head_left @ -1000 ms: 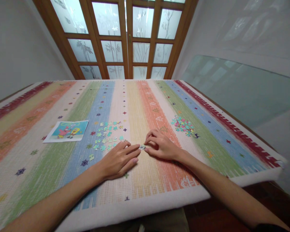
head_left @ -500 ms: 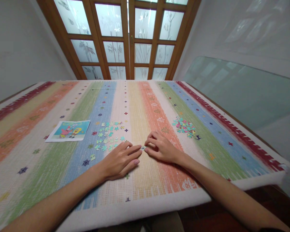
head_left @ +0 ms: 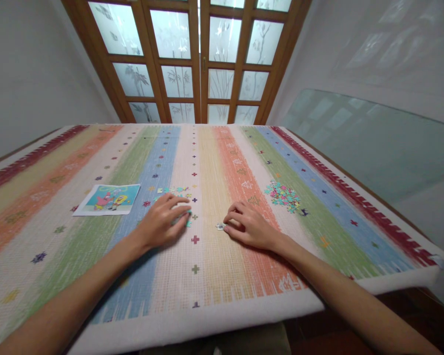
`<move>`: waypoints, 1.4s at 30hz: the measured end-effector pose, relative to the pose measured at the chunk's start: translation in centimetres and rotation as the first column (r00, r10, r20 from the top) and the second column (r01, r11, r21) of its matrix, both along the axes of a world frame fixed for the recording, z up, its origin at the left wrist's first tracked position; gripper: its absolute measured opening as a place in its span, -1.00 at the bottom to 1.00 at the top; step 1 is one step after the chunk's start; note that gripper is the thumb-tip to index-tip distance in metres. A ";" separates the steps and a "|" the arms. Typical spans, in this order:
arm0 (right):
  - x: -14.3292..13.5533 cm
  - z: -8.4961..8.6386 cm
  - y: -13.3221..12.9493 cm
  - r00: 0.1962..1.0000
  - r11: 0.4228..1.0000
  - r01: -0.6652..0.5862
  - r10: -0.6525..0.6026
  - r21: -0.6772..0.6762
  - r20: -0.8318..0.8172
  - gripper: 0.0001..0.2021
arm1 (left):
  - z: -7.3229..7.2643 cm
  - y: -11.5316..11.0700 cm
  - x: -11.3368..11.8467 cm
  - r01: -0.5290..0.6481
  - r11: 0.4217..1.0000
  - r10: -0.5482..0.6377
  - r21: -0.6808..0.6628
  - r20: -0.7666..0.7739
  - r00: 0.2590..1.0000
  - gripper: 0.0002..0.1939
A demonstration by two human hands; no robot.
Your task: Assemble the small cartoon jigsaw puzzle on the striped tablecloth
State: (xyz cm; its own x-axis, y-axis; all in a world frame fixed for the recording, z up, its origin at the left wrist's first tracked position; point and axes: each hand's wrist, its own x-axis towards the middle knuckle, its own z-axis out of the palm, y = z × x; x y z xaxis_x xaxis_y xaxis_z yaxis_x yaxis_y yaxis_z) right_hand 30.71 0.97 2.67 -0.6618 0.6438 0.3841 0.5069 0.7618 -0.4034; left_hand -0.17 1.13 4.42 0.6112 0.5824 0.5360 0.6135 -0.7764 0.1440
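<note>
Left hand (head_left: 166,221): shifted from middle piece (head_left: 219,226) to loose pieces (head_left: 172,190)
Right hand (head_left: 248,224): still at middle piece
Both grips: can't tell

On the worktop (head_left: 214,162), from left to right: picture (head_left: 113,199), spread puzzle pieces (head_left: 172,190) partly hidden behind the left fingers (head_left: 180,211), small piece (head_left: 219,226) at the right fingers (head_left: 235,216), heap of pieces (head_left: 282,196). Behind the worktop, doors (head_left: 204,74); to its right, glass panel (head_left: 370,130).

Tiny puzzle bit (head_left: 219,227) is touched by the fingertips of the right hand (head_left: 249,226) on a stripy tablecloth (head_left: 222,276). Loose teal pieces (head_left: 170,190) are partly covered by the left hand (head_left: 165,222); can't be told if any's pinched. Cartoon picture (head_left: 111,199) is laid out left, mixed pile (head_left: 282,196) heaped right.
</note>
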 end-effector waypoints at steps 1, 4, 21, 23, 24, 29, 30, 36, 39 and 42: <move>0.2 0.0 0.1 1.000 1.000 0.001 -0.001 -0.005 0.001 -0.87 | 0.3 0.6 -1.0 -0.076 0.997 0.076 -0.020 0.003 0.997 -0.77; 0.6 0.1 0.2 1.000 1.000 0.002 -0.002 -0.013 0.004 -0.88 | 1.0 2.2 -4.0 -0.227 0.971 0.225 -0.079 -0.033 0.974 -0.76; 0.9 0.6 0.2 1.000 0.999 -0.014 0.014 -0.051 0.014 -0.93 | 0.7 3.4 -6.8 -0.261 0.921 0.228 -0.289 -0.143 0.963 -0.59; 0.9 0.6 0.2 1.000 0.999 -0.013 0.014 -0.053 0.020 -0.93 | 0.6 3.4 -6.8 -0.255 0.919 0.223 -0.301 -0.138 0.965 -0.60; 0.9 0.6 0.2 1.000 0.999 -0.015 0.016 -0.051 0.019 -0.92 | 0.6 3.5 -6.8 -0.256 0.916 0.223 -0.310 -0.140 0.965 -0.61; 0.8 0.6 0.2 0.999 0.998 -0.026 0.028 -0.052 0.025 -0.90 | 0.9 3.4 -6.6 -0.305 0.874 0.264 -0.379 -0.157 0.952 -0.63; 0.8 0.6 0.2 0.999 0.998 -0.027 0.028 -0.052 0.028 -0.90 | 1.1 3.3 -6.5 -0.308 0.868 0.271 -0.389 -0.149 0.951 -0.64; 0.8 0.6 0.2 0.999 0.998 -0.039 0.040 -0.043 0.021 -0.88 | 2.9 1.9 -4.7 -0.252 0.860 0.281 -0.444 -0.002 0.960 -0.72; 0.8 0.6 0.2 0.999 0.998 -0.041 0.042 -0.047 0.016 -0.89 | 3.0 0.5 -2.5 -0.127 0.867 0.217 -0.482 0.134 0.967 -0.75; 0.7 0.5 0.1 0.999 0.998 -0.046 0.046 -0.052 0.012 -0.89 | 2.1 -1.0 -0.1 0.067 0.874 0.054 -0.480 0.233 0.971 -0.79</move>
State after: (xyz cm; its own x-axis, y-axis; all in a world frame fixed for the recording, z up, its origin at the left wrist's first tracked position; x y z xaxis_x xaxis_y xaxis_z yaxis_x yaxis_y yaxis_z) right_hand 31.44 1.06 3.21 -0.6958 0.6312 0.3427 0.4773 0.7629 -0.4362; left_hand -0.28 0.13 6.56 0.5093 0.8005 0.3159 0.5107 -0.5765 0.6378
